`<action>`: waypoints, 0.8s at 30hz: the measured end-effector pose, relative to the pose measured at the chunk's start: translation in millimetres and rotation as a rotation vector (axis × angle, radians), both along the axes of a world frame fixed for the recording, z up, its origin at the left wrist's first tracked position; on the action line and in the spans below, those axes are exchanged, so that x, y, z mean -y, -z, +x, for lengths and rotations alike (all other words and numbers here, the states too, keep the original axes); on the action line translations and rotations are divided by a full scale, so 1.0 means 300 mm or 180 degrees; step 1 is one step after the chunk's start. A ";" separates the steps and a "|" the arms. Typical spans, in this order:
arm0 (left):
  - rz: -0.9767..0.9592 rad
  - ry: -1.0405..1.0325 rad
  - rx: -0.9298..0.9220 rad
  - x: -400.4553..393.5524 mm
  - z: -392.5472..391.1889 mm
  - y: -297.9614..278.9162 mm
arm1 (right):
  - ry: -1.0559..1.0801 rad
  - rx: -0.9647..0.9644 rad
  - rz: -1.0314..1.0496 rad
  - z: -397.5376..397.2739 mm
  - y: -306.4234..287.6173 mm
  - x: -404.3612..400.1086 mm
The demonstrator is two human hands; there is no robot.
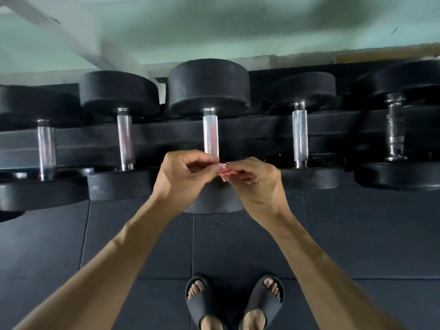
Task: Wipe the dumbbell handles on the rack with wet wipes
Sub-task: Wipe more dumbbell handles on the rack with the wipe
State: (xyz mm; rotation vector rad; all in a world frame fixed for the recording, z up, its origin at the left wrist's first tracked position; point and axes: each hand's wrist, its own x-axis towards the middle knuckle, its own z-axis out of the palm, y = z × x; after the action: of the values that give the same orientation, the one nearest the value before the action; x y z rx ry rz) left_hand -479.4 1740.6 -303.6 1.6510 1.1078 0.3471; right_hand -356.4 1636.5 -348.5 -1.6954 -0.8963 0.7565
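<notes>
Both hands, left hand (183, 173) and right hand (252, 178), pinch a small pink wipe (222, 171) between them, just below the centre dumbbell handle (210, 134). Step: readying the wipe. Next: wrap handle at 12 o'clock.

Five black rubber-headed dumbbells w/ knurled chrome handles are carried on a low black metal rack (250, 126), laid side by side across its two rails, handles pointing front-to-back: far-left one (46, 148), next (125, 139), the centre one (210, 133), then another (300, 135), far-right one (394, 129). The rack is set on a dark grey rubber-tile floor (357, 234). A pair of black slide sandals (264, 303) is planted on the floor, feet in them.
</notes>
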 end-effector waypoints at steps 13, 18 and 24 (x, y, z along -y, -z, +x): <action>0.0802 -0.0537 -0.1012 0.019 -0.013 0.227 | 0.0831 0.0369 -0.0703 0.086 0.132 -0.193; 0.0977 -0.0550 -0.1161 0.021 -0.009 0.262 | 0.0843 0.0351 -0.0693 0.127 0.186 -0.302; 0.1060 -0.0664 -0.0997 0.023 -0.012 0.284 | 0.1004 -0.0004 -0.0415 0.132 0.225 -0.424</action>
State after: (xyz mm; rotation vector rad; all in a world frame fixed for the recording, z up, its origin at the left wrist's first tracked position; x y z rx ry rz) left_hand -483.1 1733.9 -388.9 1.9316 1.5281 0.4354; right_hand -316.9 1763.5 -416.1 -1.8941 -0.5682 0.6119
